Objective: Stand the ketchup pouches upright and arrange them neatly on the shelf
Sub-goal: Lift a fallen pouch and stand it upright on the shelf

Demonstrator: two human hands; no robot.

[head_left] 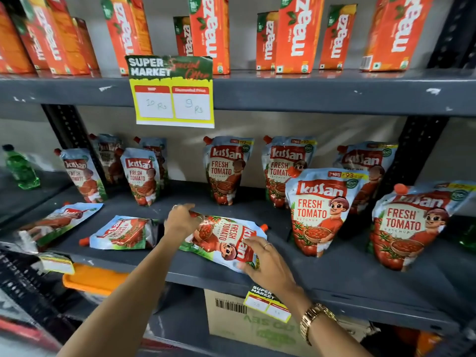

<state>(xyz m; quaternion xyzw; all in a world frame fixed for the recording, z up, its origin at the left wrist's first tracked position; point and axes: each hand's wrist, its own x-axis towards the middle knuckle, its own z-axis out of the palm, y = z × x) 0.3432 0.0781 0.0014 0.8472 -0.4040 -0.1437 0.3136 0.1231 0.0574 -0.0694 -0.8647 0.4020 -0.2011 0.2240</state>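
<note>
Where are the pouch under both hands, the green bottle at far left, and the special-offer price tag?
flat ketchup pouch (224, 234): head view, printed front.
green bottle (22, 170): head view, its body.
special-offer price tag (171, 91): head view, centre of card.

Bright even indoor light, soft shadows under shelves, wide-angle bending at edges, corners slightly blurred

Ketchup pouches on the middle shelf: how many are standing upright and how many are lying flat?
Standing pouches: 9
Lying pouches: 3, counting the middle pouch touched by the left hand and right hand
Total: 12
</note>
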